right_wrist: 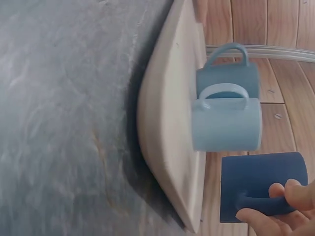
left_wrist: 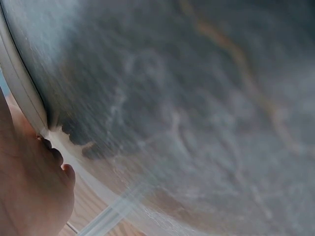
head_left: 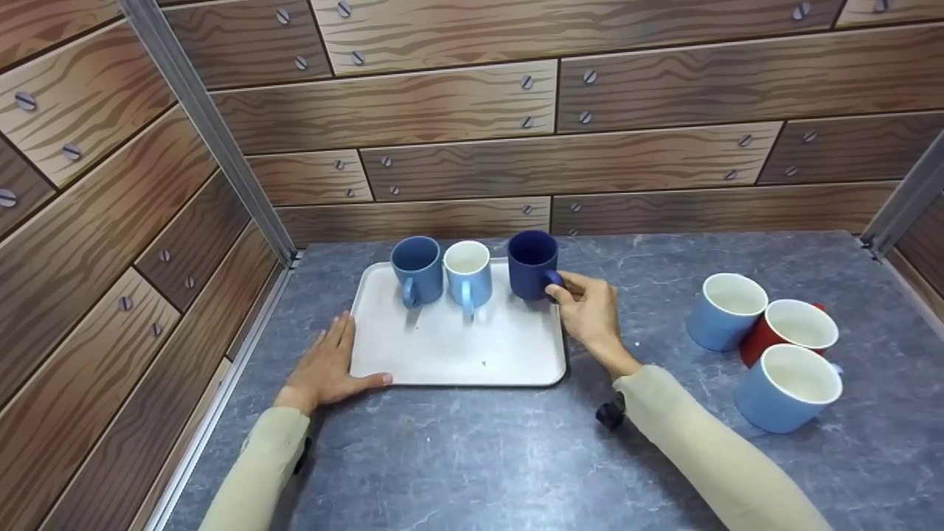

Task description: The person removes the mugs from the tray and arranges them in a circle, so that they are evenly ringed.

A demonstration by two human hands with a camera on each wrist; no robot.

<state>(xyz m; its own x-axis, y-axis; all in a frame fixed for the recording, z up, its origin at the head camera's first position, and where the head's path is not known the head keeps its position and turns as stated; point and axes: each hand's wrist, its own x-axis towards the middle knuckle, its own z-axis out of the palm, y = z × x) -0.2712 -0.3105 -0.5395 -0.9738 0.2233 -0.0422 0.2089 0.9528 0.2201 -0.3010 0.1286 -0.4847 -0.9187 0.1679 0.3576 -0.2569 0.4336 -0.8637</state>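
Observation:
My right hand (head_left: 592,313) pinches the handle of a navy mug (head_left: 532,265) at the back right of a white tray (head_left: 450,346). A small gap shows between the mug's base and the tray in the right wrist view, where the fingers (right_wrist: 298,196) wrap the handle. Two more mugs stand upright along the tray's back: a grey-blue mug (head_left: 417,269) on the left and a light blue mug (head_left: 469,274) beside it. Against the tray's left edge rests my left hand (head_left: 324,369), fingers straight, thumb along the front left corner.
At the right of the grey table (head_left: 472,457) stand two light blue mugs (head_left: 783,391) with a red mug (head_left: 759,335) between them. Wood-patterned walls (head_left: 457,169) rise behind and at both sides, and a metal strip (head_left: 221,398) runs along the left.

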